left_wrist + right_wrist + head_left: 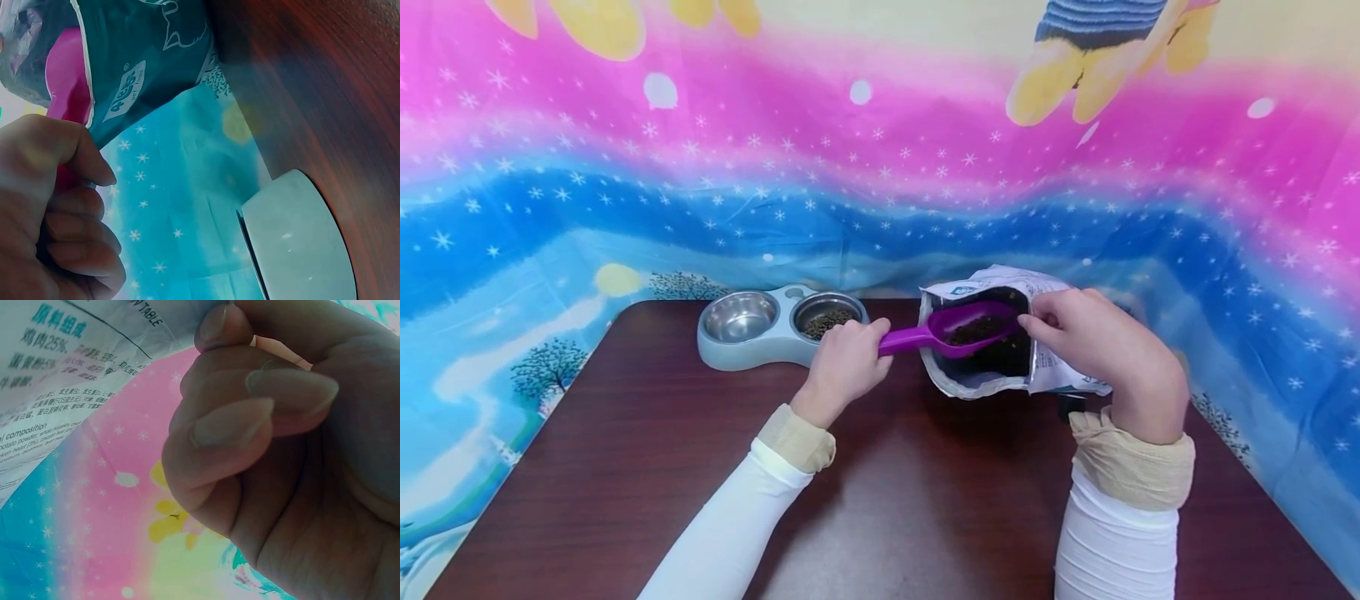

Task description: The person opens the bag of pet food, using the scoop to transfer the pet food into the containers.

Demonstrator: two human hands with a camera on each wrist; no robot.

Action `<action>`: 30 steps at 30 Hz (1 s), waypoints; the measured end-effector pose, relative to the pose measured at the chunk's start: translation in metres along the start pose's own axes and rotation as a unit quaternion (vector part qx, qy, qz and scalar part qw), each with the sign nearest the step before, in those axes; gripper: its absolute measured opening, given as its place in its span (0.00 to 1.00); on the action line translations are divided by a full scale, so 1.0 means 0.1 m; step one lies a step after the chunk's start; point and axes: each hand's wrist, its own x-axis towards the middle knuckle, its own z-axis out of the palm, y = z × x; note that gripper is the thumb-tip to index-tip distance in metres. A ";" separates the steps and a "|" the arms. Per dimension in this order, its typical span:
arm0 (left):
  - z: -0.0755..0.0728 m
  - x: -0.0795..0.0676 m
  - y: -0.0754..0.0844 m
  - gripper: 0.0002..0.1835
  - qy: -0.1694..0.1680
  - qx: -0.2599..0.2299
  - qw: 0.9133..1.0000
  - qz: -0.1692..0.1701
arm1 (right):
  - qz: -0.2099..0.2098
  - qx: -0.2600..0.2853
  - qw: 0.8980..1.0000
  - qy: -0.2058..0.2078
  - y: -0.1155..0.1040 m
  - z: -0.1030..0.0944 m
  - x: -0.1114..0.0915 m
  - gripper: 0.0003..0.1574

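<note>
In the head view my left hand (847, 367) grips the handle of a purple scoop (910, 338). Dark kibble lies in the scoop's bowl, which is at the mouth of an open pet food bag (938, 381). The left wrist view shows fingers curled round the handle and the bag's green side (147, 75). My right hand (1093, 337) pinches the bag's rim between thumb and finger; its other fingers curl in, as the right wrist view shows beside the bag's printed panel (56, 381). How much food lies deeper in the bag is hidden.
Left of the bag stands a pale double pet feeder (752, 357). Its left steel bowl (741, 317) shows bare metal, and brown kibble (829, 323) lies in the right one. The dark wooden table (880, 500) meets a patterned cloth backdrop (820, 208) behind.
</note>
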 end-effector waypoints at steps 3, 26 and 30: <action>-0.01 0.00 -0.01 0.08 0.000 0.000 1.000 0.003 | 0.001 0.004 1.000 -0.001 0.01 0.00 0.00 0.18; -0.62 -0.30 -0.51 0.08 -0.028 0.006 0.999 0.014 | 0.006 0.013 1.000 -0.002 0.01 0.00 -0.02 0.20; -0.70 -0.32 -0.67 0.06 -0.047 -0.006 0.999 -0.006 | 0.007 0.020 1.000 -0.007 0.00 0.01 -0.02 0.20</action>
